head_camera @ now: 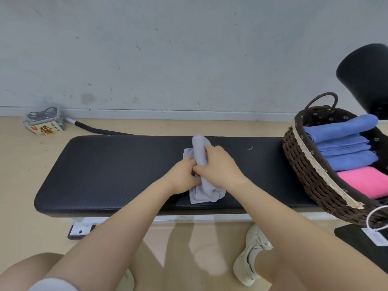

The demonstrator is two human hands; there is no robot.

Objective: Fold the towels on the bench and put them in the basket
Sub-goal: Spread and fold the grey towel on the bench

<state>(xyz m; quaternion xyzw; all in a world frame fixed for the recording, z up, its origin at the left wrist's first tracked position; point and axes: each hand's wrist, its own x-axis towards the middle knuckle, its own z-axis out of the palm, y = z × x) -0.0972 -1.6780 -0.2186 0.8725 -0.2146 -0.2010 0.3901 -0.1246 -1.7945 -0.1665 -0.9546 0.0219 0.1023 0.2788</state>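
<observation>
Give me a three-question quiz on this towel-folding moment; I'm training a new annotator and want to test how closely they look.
1. True or false: the grey towel already lies in the basket.
2. Which towel colours show inside the basket? A) blue and pink B) green and white C) only grey
3. What do the left hand and right hand grip?

Key
1. False: it lies on the black bench.
2. A: the blue towels lie beyond a pink towel.
3. Both grip the grey towel.
</observation>
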